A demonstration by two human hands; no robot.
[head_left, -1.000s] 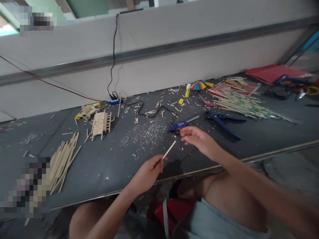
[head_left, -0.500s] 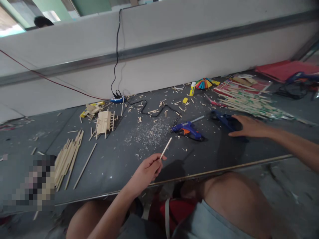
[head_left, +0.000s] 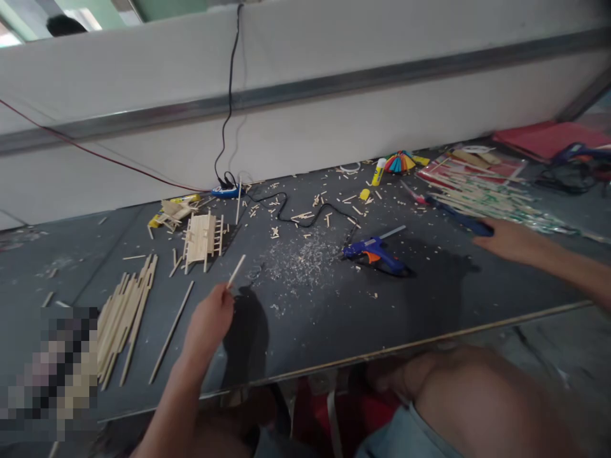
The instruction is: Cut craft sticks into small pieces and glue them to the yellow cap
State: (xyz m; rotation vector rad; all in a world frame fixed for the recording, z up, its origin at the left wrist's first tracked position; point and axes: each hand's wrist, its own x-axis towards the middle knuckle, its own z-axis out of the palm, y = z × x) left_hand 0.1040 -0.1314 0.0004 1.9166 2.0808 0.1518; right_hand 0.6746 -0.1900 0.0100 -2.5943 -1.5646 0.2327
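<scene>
My left hand (head_left: 210,318) is closed on a short thin wooden stick (head_left: 237,270) and hovers over the near left part of the table. On the right, my right hand (head_left: 506,240) grips a long dark blue hand tool (head_left: 459,218); it is blurred, so I cannot make out its exact kind. Between my hands lies a blue hot glue gun (head_left: 375,253) with an orange trigger and a glue stick out of its back. Left of my left hand rest a single stick (head_left: 172,332) and a pile of wooden sticks (head_left: 125,312).
A small wooden stick model (head_left: 203,238) stands at the left rear. Shavings (head_left: 305,261) and offcuts cover the middle. A blue power socket (head_left: 228,191), a glue tube (head_left: 379,172), a colourful fan-shaped thing (head_left: 400,162) and bagged sticks (head_left: 496,197) lie along the wall.
My left hand has moved left with the stick. My right hand, earlier spread at the dark blue tool, now holds it up and has moved right and away from me.
</scene>
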